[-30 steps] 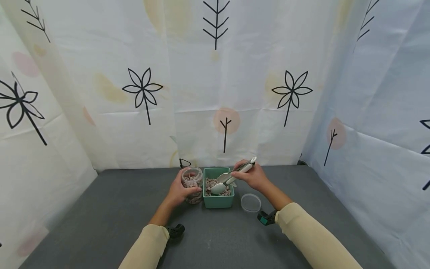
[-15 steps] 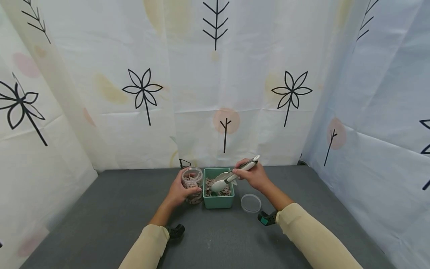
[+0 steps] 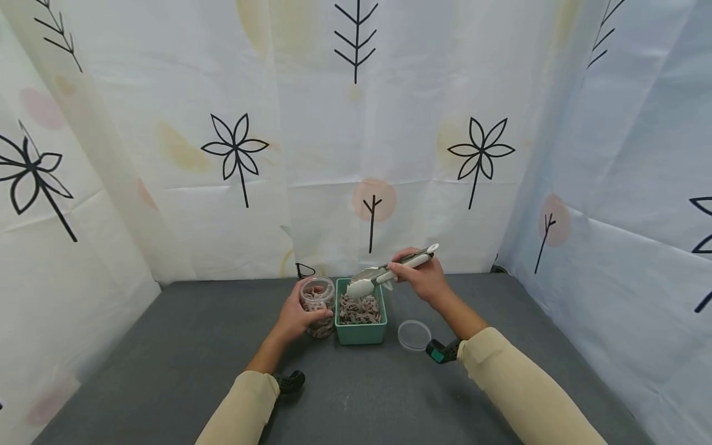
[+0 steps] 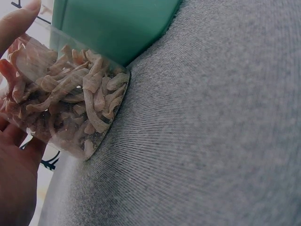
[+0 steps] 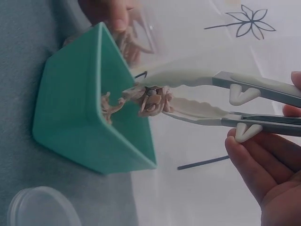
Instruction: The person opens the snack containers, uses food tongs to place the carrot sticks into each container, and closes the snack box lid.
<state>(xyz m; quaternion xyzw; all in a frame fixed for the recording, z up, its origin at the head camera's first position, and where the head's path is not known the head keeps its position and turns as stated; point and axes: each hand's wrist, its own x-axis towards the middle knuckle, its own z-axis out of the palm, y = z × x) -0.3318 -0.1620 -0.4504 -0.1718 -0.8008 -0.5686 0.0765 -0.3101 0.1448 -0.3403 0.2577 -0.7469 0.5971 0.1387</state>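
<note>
Some tan strips (image 5: 154, 101) in tongs (image 5: 188, 79) gripped by R fingers (image 5: 247, 165); L fingers (image 4: 35, 149) grip clear jar (image 3: 318, 304) w/ more; green tub (image 3: 360, 335) btwn L & R fingers, lid (image 3: 414, 335) below R.

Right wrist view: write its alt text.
Tongs in a person's right grip pinch a clump of twisted pieces over a green tub; beyond it the left grip holds a clear jar, and a clear lid lies at lower left.
</note>
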